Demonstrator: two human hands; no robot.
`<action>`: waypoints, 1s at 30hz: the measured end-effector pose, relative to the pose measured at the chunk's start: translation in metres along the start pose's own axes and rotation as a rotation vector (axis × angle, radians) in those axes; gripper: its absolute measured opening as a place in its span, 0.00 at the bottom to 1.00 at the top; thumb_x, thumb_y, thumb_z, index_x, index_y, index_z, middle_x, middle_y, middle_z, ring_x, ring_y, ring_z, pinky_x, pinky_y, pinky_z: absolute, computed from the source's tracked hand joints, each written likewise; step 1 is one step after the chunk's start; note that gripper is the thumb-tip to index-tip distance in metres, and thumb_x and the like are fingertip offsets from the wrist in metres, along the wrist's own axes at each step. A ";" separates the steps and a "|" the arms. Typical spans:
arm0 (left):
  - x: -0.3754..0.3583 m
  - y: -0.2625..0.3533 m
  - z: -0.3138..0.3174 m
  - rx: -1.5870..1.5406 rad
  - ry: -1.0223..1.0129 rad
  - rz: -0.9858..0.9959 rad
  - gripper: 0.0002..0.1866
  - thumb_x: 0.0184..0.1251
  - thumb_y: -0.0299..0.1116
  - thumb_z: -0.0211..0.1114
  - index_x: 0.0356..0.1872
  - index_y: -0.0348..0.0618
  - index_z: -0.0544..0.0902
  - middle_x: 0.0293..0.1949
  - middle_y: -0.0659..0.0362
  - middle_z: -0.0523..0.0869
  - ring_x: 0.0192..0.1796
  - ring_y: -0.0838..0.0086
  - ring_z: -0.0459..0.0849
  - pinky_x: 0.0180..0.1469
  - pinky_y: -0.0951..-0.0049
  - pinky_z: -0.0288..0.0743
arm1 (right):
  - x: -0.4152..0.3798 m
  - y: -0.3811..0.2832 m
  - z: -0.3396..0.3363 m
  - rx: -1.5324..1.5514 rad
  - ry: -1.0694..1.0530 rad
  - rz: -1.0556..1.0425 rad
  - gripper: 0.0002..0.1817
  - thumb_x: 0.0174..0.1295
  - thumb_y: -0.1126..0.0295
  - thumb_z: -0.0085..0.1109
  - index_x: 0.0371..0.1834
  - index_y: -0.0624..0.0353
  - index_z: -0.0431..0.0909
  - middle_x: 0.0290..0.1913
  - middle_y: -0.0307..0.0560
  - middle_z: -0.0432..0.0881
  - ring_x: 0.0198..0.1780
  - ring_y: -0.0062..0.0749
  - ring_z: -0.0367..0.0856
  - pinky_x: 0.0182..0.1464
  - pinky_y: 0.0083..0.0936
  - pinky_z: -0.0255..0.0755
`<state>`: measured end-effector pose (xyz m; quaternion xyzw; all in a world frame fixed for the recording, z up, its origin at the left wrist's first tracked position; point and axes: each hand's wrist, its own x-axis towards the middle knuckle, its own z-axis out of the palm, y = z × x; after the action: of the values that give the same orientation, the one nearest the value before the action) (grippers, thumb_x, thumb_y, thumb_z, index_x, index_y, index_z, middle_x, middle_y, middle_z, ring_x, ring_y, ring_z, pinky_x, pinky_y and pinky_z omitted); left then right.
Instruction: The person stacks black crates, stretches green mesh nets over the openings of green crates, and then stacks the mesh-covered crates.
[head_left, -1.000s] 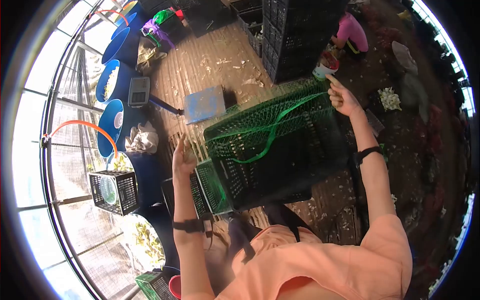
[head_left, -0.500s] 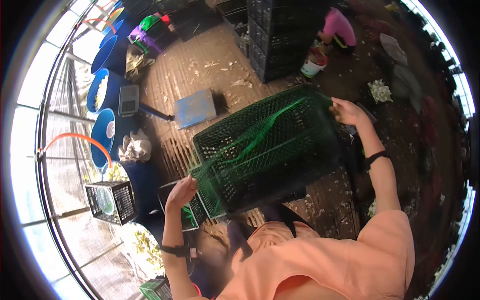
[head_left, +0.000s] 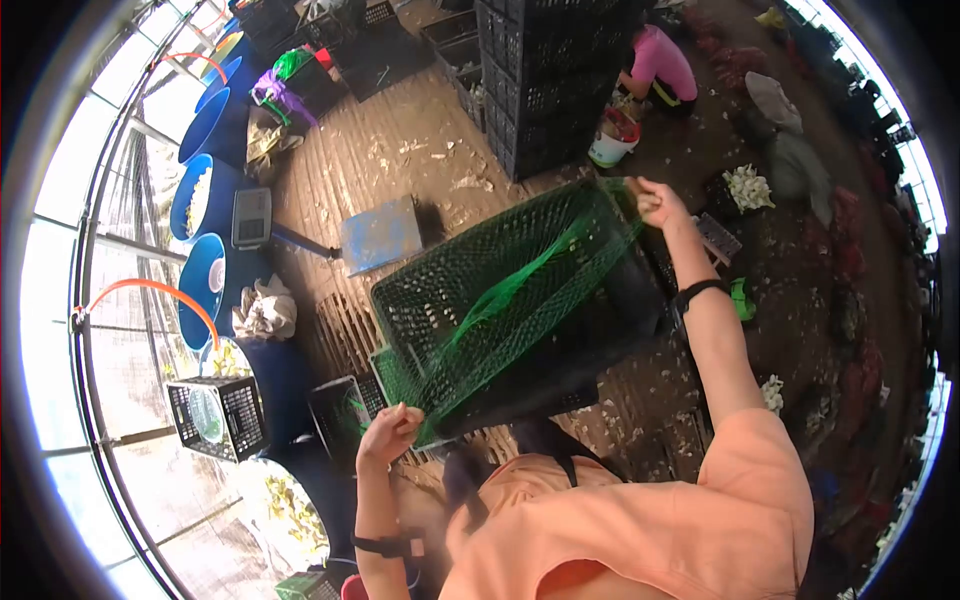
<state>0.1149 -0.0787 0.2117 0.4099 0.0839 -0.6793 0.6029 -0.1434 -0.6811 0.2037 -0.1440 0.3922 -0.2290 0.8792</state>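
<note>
Left hand [head_left: 393, 432] and right hand [head_left: 656, 204] each pinch an end of the net [head_left: 525, 277], drawn between them over the crate [head_left: 590, 347]. Spreading it seems underway; the next move calls for even tension.

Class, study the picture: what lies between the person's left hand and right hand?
In the head view, green netting stretches diagonally between the left hand and the right hand, over a large black crate.

Ridged brown floor [head_left: 340, 185], bright framed windows [head_left: 58, 390] alongside
</note>
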 end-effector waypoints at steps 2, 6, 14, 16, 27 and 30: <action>-0.010 -0.005 -0.003 0.078 0.097 -0.023 0.16 0.69 0.39 0.54 0.25 0.39 0.78 0.29 0.59 0.79 0.22 0.83 0.66 0.26 0.80 0.64 | 0.003 -0.011 -0.039 0.033 0.081 -0.032 0.06 0.64 0.69 0.52 0.36 0.61 0.71 0.40 0.49 0.81 0.10 0.10 0.53 0.11 0.09 0.48; -0.015 -0.028 0.012 -0.226 0.220 0.309 0.17 0.69 0.43 0.51 0.22 0.45 0.73 0.20 0.63 0.73 0.23 0.76 0.70 0.46 0.66 0.68 | -0.063 -0.016 -0.043 -0.471 0.087 0.241 0.11 0.61 0.63 0.58 0.31 0.59 0.70 0.33 0.44 0.80 0.13 0.12 0.59 0.14 0.07 0.54; -0.016 -0.077 0.051 -0.495 -0.378 0.074 0.17 0.71 0.46 0.49 0.39 0.43 0.79 0.17 0.69 0.59 0.22 0.81 0.62 0.33 0.77 0.66 | -0.199 0.040 0.023 -0.337 -0.293 0.132 0.21 0.65 0.50 0.47 0.38 0.58 0.76 0.28 0.43 0.81 0.41 0.30 0.80 0.54 0.49 0.70; -0.022 -0.080 0.079 -0.318 -0.113 0.243 0.17 0.67 0.46 0.54 0.26 0.44 0.78 0.22 0.68 0.70 0.33 0.77 0.69 0.44 0.73 0.65 | -0.218 0.069 0.015 -0.156 -0.465 0.282 0.26 0.67 0.49 0.42 0.50 0.62 0.72 0.24 0.35 0.73 0.37 0.28 0.79 0.57 0.60 0.64; -0.002 -0.139 0.009 -0.396 0.461 0.083 0.19 0.66 0.48 0.55 0.18 0.53 0.70 0.16 0.66 0.72 0.26 0.74 0.74 0.35 0.69 0.68 | -0.207 0.143 -0.134 -0.039 0.275 -0.112 0.13 0.62 0.65 0.53 0.20 0.49 0.68 0.18 0.32 0.67 0.17 0.18 0.64 0.17 0.18 0.59; 0.020 -0.147 -0.032 -0.418 0.398 0.222 0.17 0.67 0.46 0.55 0.18 0.54 0.71 0.16 0.66 0.72 0.25 0.74 0.74 0.38 0.68 0.69 | -0.176 0.157 -0.123 -0.077 0.454 -0.215 0.08 0.62 0.65 0.53 0.31 0.55 0.77 0.28 0.39 0.79 0.25 0.24 0.75 0.27 0.21 0.70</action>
<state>-0.0003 -0.0363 0.1219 0.4088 0.2929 -0.4838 0.7163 -0.2944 -0.4649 0.1654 -0.1629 0.5705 -0.3327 0.7330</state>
